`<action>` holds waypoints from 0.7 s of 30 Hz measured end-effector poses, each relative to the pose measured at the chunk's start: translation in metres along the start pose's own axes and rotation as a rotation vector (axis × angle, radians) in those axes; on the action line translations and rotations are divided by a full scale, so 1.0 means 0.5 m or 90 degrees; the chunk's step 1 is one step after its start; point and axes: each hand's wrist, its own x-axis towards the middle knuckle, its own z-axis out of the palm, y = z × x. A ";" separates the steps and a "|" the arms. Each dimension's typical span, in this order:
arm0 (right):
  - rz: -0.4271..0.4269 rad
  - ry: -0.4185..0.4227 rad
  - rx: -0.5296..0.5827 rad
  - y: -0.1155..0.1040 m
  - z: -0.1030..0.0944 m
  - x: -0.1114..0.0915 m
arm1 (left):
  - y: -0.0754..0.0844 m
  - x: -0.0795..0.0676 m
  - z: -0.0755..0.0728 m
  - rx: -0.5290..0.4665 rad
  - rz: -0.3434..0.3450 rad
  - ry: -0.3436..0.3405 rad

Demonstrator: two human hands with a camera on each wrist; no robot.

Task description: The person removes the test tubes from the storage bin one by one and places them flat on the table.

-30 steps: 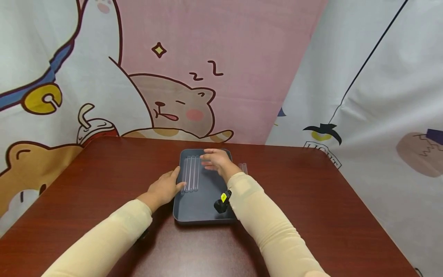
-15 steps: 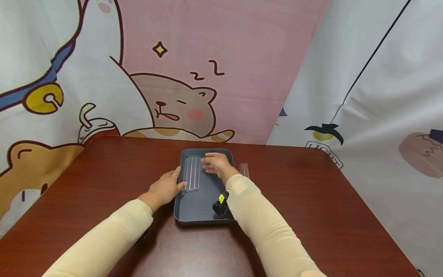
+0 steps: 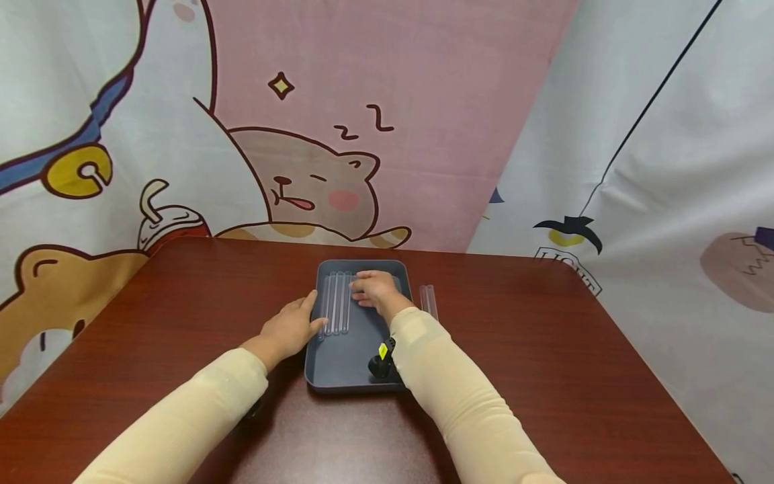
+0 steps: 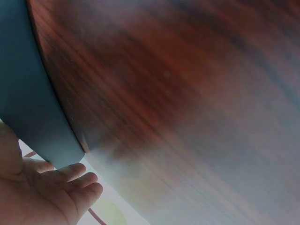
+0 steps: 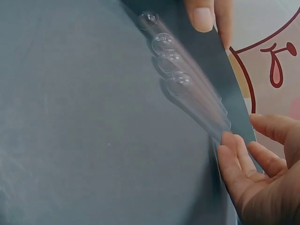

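Observation:
Several clear test tubes lie side by side, lengthwise, along the left side of a dark grey tray. In the right wrist view, the rounded ends of the test tubes point toward the camera. My left hand holds the tray's left rim, its thumb over the edge and its fingers along the outer wall. Over the tray's far part, my right hand has its loosely extended fingertips at the far end of the rightmost tube. In the right wrist view, the right-hand fingers appear to touch that tube's end.
Two more clear tubes lie on the brown table just right of the tray. A black wrist camera on the right forearm hangs over the tray's near right part. A cartoon-printed cloth hangs behind the table.
My right hand shifts slightly down and nearer the row of tubes, its forearm moving left and uncovering more of the two tubes outside. The left hand keeps its place on the rim.

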 end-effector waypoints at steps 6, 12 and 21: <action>-0.005 0.004 -0.012 0.006 0.007 0.001 | 0.002 -0.003 -0.002 -0.004 0.000 0.001; -0.022 0.018 -0.028 0.014 0.014 -0.001 | 0.003 -0.002 -0.002 -0.006 -0.002 -0.003; -0.043 0.034 -0.035 0.021 0.021 -0.004 | 0.004 -0.004 -0.002 -0.004 0.004 0.003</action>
